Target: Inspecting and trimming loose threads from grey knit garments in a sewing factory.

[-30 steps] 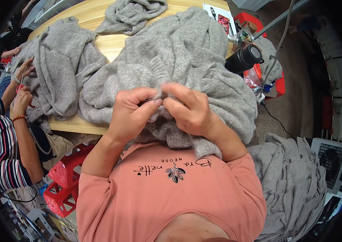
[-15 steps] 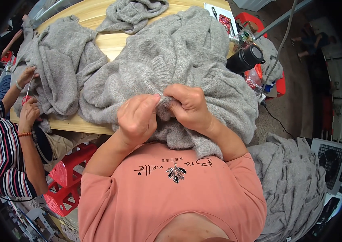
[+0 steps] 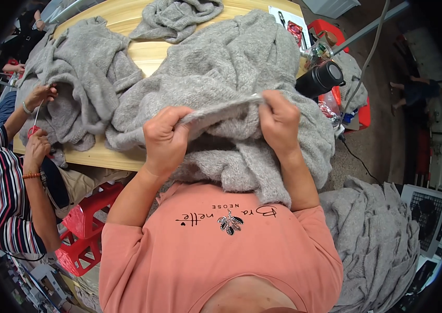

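Observation:
A heap of fuzzy grey knitwear (image 3: pixel 221 68) spreads over the table in front of me and hangs down toward my lap. My left hand (image 3: pixel 168 136) and my right hand (image 3: pixel 280 121) are both closed on one knitted garment, a stretch of its edge (image 3: pixel 226 110) pulled fairly straight between them. Below that edge the cloth falls in a dark fold, with a loose rolled part (image 3: pixel 221 168) near my chest. The fingertips of both hands are hidden in the fabric or behind the fists, and which part of the garment this is I cannot tell.
On the left a co-worker in a striped top handles grey knitwear (image 3: pixel 77 78) and a red-handled tool (image 3: pixel 33 129). A black bottle (image 3: pixel 319 78) stands by the table's right edge near a red stool (image 3: pixel 363 112). More grey knitwear (image 3: pixel 369 245) is piled at lower right; red stools (image 3: pixel 83 229) are lower left.
My hands have moved apart, from almost touching to holding the garment's edge stretched between them. My right hand has shifted right and slightly up. The co-worker's upper hand has moved slightly.

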